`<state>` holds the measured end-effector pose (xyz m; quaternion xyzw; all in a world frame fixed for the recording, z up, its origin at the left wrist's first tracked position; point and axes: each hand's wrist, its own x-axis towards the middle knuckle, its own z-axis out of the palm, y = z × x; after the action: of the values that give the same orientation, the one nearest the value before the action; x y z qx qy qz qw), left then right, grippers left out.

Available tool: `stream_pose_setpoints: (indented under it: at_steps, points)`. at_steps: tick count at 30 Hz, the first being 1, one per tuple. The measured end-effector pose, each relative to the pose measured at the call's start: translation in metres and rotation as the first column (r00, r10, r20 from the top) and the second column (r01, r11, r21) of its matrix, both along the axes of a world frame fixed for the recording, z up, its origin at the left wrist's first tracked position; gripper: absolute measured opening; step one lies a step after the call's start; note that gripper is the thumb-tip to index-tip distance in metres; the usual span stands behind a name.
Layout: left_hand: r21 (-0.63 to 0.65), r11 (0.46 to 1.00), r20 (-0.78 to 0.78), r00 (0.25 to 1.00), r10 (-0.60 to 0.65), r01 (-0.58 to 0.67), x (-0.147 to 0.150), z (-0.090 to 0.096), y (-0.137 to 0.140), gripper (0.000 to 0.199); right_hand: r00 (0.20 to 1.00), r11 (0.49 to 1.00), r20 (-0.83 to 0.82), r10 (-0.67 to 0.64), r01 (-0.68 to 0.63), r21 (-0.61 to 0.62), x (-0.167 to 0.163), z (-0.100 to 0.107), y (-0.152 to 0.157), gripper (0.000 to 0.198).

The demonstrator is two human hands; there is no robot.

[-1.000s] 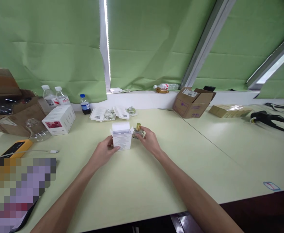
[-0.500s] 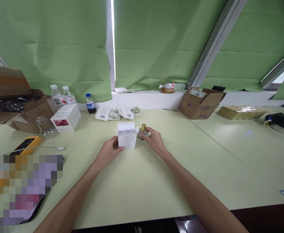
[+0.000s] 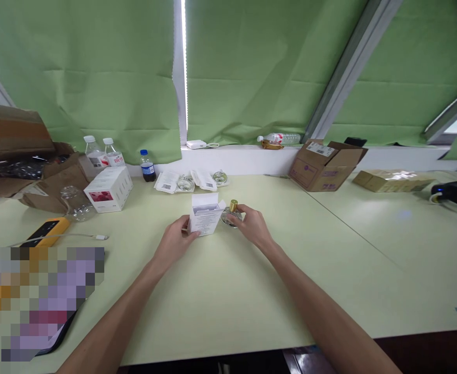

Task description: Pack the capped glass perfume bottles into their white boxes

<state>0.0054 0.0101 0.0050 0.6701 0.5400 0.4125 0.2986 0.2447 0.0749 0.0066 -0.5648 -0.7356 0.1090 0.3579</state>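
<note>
A small white printed carton (image 3: pixel 205 218) with its top flap raised is gripped at its left side by my left hand (image 3: pixel 175 239); it leans slightly to the right. Close beside its right edge is a round clear glass perfume bottle (image 3: pixel 228 218) with a gold cap. My right hand (image 3: pixel 253 226) has its fingers closed around the right side of this bottle, partly covering it. Behind the carton, two round glass items, one of them a clear disc (image 3: pixel 185 183), lie with white barcoded packets (image 3: pixel 167 183) on the table.
A white box (image 3: pixel 109 189), a clear jar (image 3: pixel 76 203) and a blue-capped bottle (image 3: pixel 147 166) stand at the back left. An orange power strip (image 3: pixel 51 228) and a blurred-out flat device lie at left. At the back right are an open cardboard box (image 3: pixel 322 166) and gold packs (image 3: pixel 392 182).
The carton has tilted a little to the right in my left hand. My right hand still holds the perfume bottle, and the whole view has shifted slightly.
</note>
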Motion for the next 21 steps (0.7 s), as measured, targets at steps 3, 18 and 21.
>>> stream_pose_setpoints:
  at_steps: [3, 18, 21]
  points:
    - [0.001, 1.0, -0.033, 0.999, 0.009, -0.009, 0.0004, -0.0005, 0.0002, 0.032, 1.0, 1.0, -0.006, 0.002, -0.002, -0.027, -0.0002, 0.0003, -0.0007, 0.03]
    - [0.055, 0.997, -0.212, 0.975, 0.069, -0.058, -0.0004, -0.0031, -0.0001, 0.03, 0.999, 0.999, 0.042, 0.002, 0.0, -0.043, -0.0016, 0.0019, -0.004, 0.03]
    - [0.061, 0.997, -0.224, 0.972, 0.07, -0.057, -0.0009, -0.0045, -0.0001, 0.03, 0.999, 0.999, 0.037, -0.001, 0.002, -0.044, -0.0016, 0.0006, -0.002, 0.031]
